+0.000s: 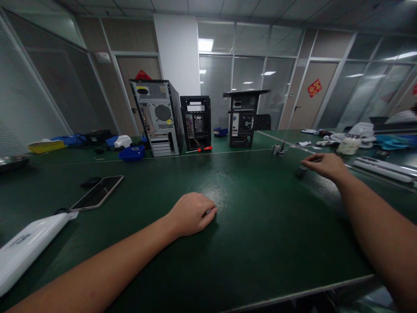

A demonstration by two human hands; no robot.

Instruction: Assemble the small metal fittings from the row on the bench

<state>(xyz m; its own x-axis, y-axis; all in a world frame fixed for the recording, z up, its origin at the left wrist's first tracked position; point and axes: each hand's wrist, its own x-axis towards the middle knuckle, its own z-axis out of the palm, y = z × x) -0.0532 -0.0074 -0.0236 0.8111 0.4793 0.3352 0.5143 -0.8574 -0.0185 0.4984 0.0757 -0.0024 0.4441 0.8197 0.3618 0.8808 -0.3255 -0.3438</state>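
My left hand [193, 214] rests on the green table [247, 217], its fingers curled in and the thumb close against them. A small pale glint shows between thumb and forefinger, too small to name. Farther out on the right, my right hand [324, 165] reaches over the table with thumb and fingers pinched together. Just beneath its fingertips is a small dark, shiny metal piece [302, 171], blurred, at the table surface. Behind and left of it stand some small metal pieces [278, 150], one with a thin upright stem.
Computer cases [158, 117] stand along the back, with a red screwdriver [205, 149] in front. A blue bin [132, 153] sits beside them. On the left lie a phone [97, 192] and a white device [35, 243]. A jar [349, 144] and white bars [384, 169] lie right.
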